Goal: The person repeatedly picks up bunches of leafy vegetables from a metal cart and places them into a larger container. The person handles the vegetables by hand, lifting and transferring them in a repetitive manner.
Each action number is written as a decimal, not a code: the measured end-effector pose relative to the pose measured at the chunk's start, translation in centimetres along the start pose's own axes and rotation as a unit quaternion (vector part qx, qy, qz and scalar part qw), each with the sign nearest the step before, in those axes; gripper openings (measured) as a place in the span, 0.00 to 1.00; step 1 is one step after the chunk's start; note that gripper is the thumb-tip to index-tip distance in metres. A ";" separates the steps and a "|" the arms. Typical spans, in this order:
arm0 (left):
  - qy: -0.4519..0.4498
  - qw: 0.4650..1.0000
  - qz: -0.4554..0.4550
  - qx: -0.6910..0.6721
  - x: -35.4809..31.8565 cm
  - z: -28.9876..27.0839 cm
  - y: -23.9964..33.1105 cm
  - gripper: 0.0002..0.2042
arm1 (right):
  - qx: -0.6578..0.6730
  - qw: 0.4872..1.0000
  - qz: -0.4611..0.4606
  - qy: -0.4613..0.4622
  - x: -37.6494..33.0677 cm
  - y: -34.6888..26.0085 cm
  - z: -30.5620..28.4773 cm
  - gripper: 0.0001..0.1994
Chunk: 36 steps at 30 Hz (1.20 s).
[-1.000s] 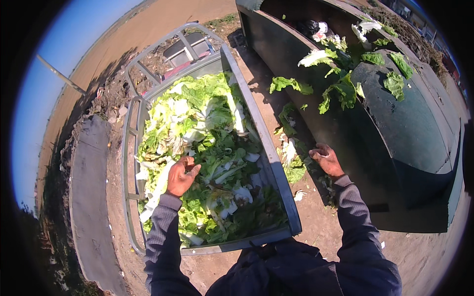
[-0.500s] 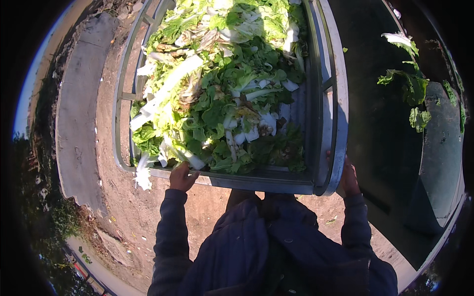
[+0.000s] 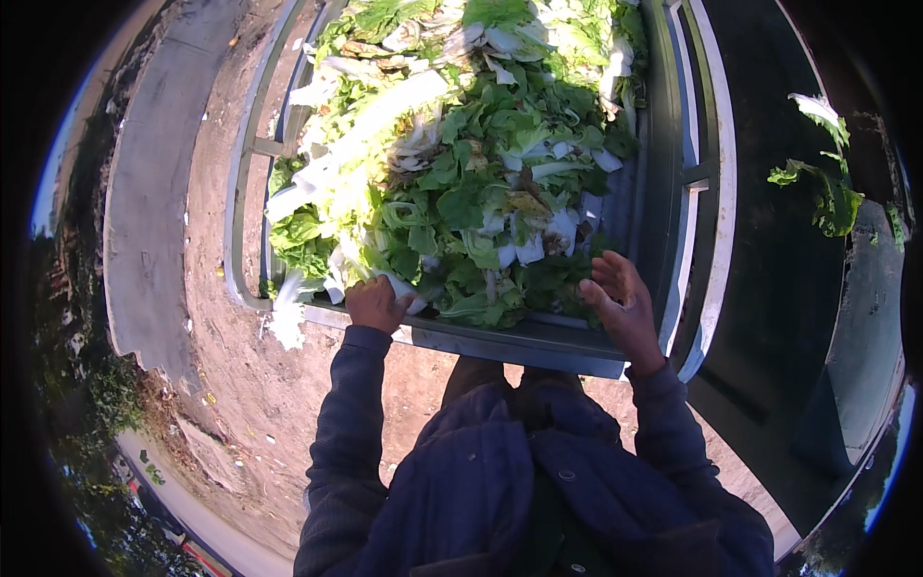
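Observation:
A metal cargo bed (image 3: pixel 490 343) with side rails is in front of me, heaped with green and white cabbage leaves (image 3: pixel 471 144). My left hand (image 3: pixel 375 305) is closed over its near edge, left of the middle, beside a white cabbage stalk (image 3: pixel 402 288); its fingertips are partly hidden behind the hand. Above the near right corner of the bed, my right hand (image 3: pixel 623 306) is held up with its fingers apart and nothing in it. Leaves lie just beyond that hand. A frayed white leaf (image 3: pixel 287 313) hangs over the near left corner.
Along the right stands a dark green surface (image 3: pixel 769 288) with a few leaves (image 3: pixel 835 207) on it. The right rail (image 3: pixel 716 183) runs close by my right hand. A grey concrete strip (image 3: pixel 159 183) crosses the dirt ground (image 3: pixel 240 404) on the left.
My right hand has let go of the right rail's outer side and moved left over the bed's corner, opening. My left hand stays on the near edge. The bed appears shifted slightly right in view.

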<state>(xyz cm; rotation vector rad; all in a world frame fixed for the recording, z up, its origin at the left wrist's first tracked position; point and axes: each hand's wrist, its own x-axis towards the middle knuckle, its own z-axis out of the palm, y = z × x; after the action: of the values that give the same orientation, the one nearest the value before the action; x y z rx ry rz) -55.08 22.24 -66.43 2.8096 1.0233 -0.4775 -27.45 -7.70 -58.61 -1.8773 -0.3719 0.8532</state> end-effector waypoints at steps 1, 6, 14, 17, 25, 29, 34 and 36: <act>-0.002 1.000 -0.018 0.012 0.0 0.0 -1.1 0.27 | 0.011 0.997 0.072 -0.026 2.4 2.2 3.0 0.42; -0.036 0.994 -0.101 -0.002 0.6 1.0 -5.0 0.38 | -0.100 0.924 0.277 -0.246 11.2 17.2 11.2 0.42; -0.245 0.926 -0.234 -0.168 4.1 4.0 -5.4 0.67 | 0.202 0.857 0.367 -0.300 10.4 22.3 18.3 0.30; -0.239 0.917 -0.272 -0.169 4.9 4.8 -5.0 0.66 | 0.254 0.838 0.405 -0.263 9.2 20.0 18.9 0.29; -0.268 0.855 -0.309 -0.319 6.9 6.6 -8.2 0.58 | 0.253 0.792 0.439 -0.340 7.5 17.8 19.5 0.28; -0.221 0.926 -0.210 -0.224 7.1 8.9 -6.7 0.60 | 0.077 0.901 0.305 -0.298 7.2 17.7 23.5 0.29; -0.241 0.903 -0.255 -0.247 6.7 9.4 -6.5 0.50 | -0.008 0.952 0.221 -0.210 6.6 15.4 24.6 0.29; -0.215 0.928 -0.151 -0.264 6.4 8.6 -7.4 0.42 | -0.045 0.961 0.214 -0.168 6.2 13.6 23.2 0.29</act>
<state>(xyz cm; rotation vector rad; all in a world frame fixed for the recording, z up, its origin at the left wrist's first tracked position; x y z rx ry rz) -57.42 29.95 -76.66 1.9726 1.2515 -0.6881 -40.88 5.22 -78.93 -1.9287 -0.2111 1.4794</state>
